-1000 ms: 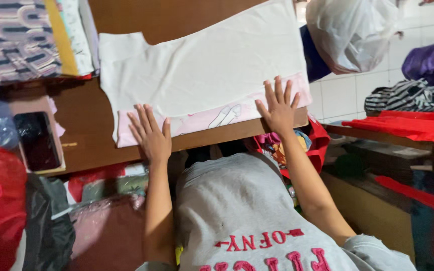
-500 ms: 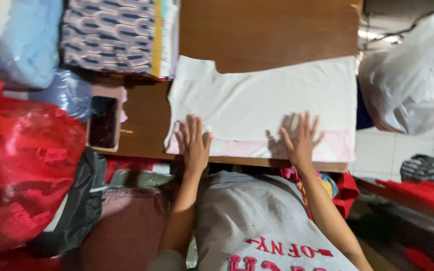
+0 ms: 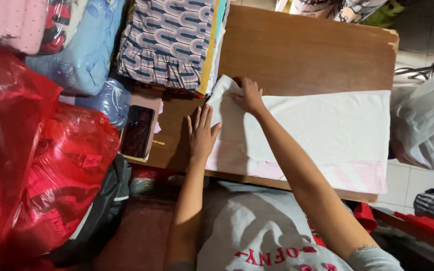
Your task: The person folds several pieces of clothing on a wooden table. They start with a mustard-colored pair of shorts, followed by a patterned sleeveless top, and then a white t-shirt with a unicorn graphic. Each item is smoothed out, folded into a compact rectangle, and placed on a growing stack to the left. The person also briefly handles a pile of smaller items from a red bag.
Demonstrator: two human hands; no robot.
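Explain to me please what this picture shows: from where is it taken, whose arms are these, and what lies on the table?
The picture comes from a camera worn on a person's head, looking down, so the two bare arms are that person's own. No machine is involved. On the wooden table lies a white cloth with a pale pink edge. The left hand lies flat on the cloth's left end. The right hand grips its far left corner, which is raised a little. Beside them are a dark phone, a stack of folded patterned fabric, and red plastic bags at the left.
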